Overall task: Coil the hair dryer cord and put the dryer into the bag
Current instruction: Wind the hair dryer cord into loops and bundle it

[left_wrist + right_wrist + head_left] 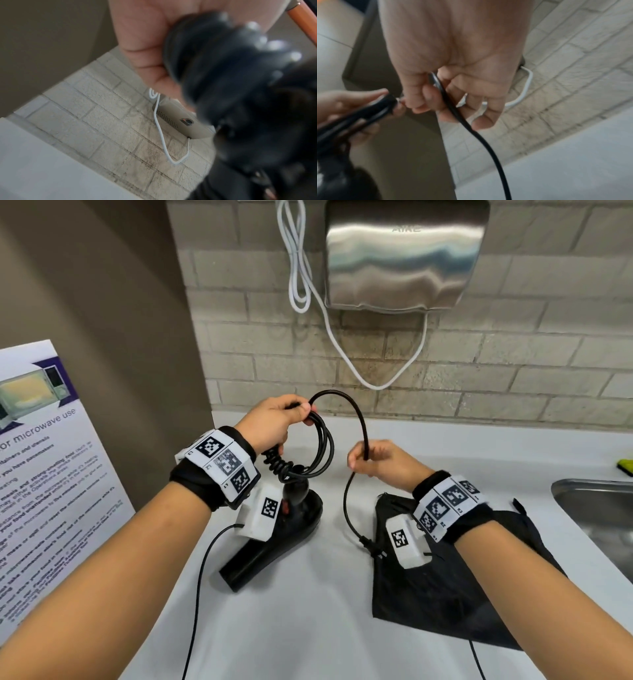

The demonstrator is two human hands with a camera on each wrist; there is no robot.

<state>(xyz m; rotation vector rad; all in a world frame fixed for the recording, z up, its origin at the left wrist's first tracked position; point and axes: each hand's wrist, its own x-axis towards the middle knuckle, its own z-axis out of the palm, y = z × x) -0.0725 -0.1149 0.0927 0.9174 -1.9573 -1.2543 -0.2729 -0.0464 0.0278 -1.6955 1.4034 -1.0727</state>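
Note:
A black hair dryer (274, 542) lies on the white counter, nozzle toward me. Its black cord (356, 412) is partly wound into loops (323, 450) that my left hand (274, 422) pinches at the top, above the dryer. An arc of cord runs over to my right hand (373, 462), which grips it (443, 92). Below that hand the cord hangs down to the plug (371, 546), which lies at the edge of the flat black bag (445, 587). The left wrist view shows the palm (145, 33) and blurred dark cord loops (214, 67).
A steel hand dryer (404, 254) with a white cable (298, 268) hangs on the brick wall behind. A microwave notice board (44, 467) leans at the left. A steel sink (599, 515) lies at the right, with a yellow-green sponge (625, 465) behind it.

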